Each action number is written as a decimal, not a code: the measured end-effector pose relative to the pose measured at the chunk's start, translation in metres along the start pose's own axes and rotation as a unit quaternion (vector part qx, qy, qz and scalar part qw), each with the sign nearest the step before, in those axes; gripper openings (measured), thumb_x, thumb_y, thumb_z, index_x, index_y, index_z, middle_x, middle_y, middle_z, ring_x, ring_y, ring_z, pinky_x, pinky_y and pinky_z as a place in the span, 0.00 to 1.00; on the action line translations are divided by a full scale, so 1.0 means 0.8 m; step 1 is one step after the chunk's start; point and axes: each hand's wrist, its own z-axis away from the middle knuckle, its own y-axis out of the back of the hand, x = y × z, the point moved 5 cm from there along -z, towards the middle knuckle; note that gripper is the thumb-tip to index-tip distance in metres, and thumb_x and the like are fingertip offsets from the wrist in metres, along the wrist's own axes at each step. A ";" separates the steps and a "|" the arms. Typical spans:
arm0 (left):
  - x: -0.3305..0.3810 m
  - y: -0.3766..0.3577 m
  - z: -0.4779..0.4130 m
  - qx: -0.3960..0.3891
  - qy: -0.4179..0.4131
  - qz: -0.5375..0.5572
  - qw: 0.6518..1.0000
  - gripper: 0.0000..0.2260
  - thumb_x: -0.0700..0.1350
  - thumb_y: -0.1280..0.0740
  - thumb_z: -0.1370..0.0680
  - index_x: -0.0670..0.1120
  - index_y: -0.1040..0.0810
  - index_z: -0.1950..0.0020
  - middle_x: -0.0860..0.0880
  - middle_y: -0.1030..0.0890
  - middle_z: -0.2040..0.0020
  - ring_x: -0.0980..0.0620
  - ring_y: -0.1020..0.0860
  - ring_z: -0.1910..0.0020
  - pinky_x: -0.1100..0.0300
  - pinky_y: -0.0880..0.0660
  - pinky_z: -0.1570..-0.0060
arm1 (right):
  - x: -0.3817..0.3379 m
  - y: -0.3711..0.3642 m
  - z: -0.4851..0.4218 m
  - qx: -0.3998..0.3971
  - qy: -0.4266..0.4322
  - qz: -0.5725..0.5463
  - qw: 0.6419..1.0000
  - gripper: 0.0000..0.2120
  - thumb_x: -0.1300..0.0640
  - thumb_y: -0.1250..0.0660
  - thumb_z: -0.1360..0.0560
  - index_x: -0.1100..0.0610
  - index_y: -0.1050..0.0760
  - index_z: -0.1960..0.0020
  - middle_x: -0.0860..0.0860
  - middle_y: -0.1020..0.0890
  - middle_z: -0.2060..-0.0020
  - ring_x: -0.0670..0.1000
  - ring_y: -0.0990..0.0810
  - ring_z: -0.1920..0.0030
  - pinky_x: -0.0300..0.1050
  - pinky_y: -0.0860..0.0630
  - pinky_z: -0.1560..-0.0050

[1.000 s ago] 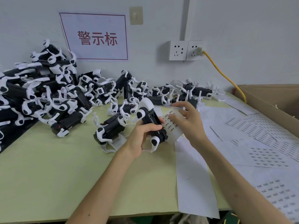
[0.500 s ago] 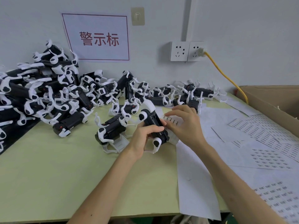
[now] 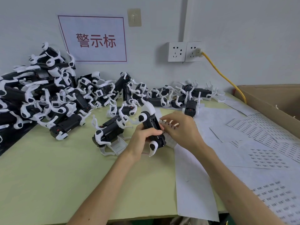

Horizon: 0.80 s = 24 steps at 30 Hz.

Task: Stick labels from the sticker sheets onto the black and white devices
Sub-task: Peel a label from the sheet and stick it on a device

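Observation:
My left hand (image 3: 142,140) grips a black and white device (image 3: 151,127) near the middle of the table, its long black body turned upward. My right hand (image 3: 183,132) rests against the device's right side and holds a small sticker sheet (image 3: 168,126) under its fingers; the fingertips touch the device. Another device (image 3: 110,132) lies just left of it. A large heap of devices (image 3: 48,95) fills the back left. Sticker sheets (image 3: 266,158) printed with small dark labels are spread on the right.
An open cardboard box (image 3: 272,98) stands at the far right. A yellow cable (image 3: 225,78) runs from the wall socket (image 3: 185,51) down behind it. White backing paper (image 3: 193,189) overhangs the front table edge. The green tabletop (image 3: 48,176) lies bare at front left.
My right hand has lowered the small sticker sheet and pressed in against the device's side. The left hand keeps its grip on the device, almost unmoved.

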 end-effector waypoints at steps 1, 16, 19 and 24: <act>0.001 -0.001 0.000 -0.002 -0.007 -0.001 1.000 0.08 0.47 0.27 0.39 0.50 0.15 0.61 0.48 0.18 0.61 0.51 0.18 0.64 0.62 0.23 0.70 | 0.002 0.000 -0.001 -0.007 -0.002 0.001 1.000 0.05 0.57 0.25 0.24 0.52 0.13 0.49 0.45 0.19 0.59 0.43 0.22 0.59 0.32 0.29 0.59; 0.003 -0.003 -0.002 -0.016 -0.034 -0.008 0.999 0.13 0.52 0.27 0.41 0.49 0.16 0.59 0.47 0.18 0.59 0.48 0.19 0.60 0.59 0.21 0.62 | -0.001 0.004 0.000 0.010 0.012 -0.042 0.999 0.03 0.60 0.25 0.24 0.56 0.12 0.53 0.49 0.19 0.60 0.45 0.21 0.59 0.30 0.29 0.57; 0.001 -0.004 -0.003 -0.013 -0.032 -0.018 0.999 0.14 0.53 0.27 0.41 0.50 0.15 0.58 0.48 0.17 0.57 0.50 0.18 0.58 0.54 0.20 0.56 | 0.002 0.004 0.000 0.012 -0.001 -0.039 0.999 0.04 0.60 0.26 0.23 0.56 0.12 0.53 0.50 0.18 0.59 0.46 0.21 0.57 0.30 0.29 0.57; 0.000 -0.005 -0.001 -0.013 -0.026 -0.031 0.999 0.14 0.53 0.27 0.41 0.52 0.15 0.58 0.49 0.16 0.56 0.51 0.18 0.57 0.53 0.20 0.52 | 0.006 0.003 0.000 0.013 -0.028 -0.036 0.999 0.05 0.61 0.27 0.23 0.54 0.13 0.54 0.47 0.18 0.59 0.42 0.21 0.57 0.29 0.30 0.59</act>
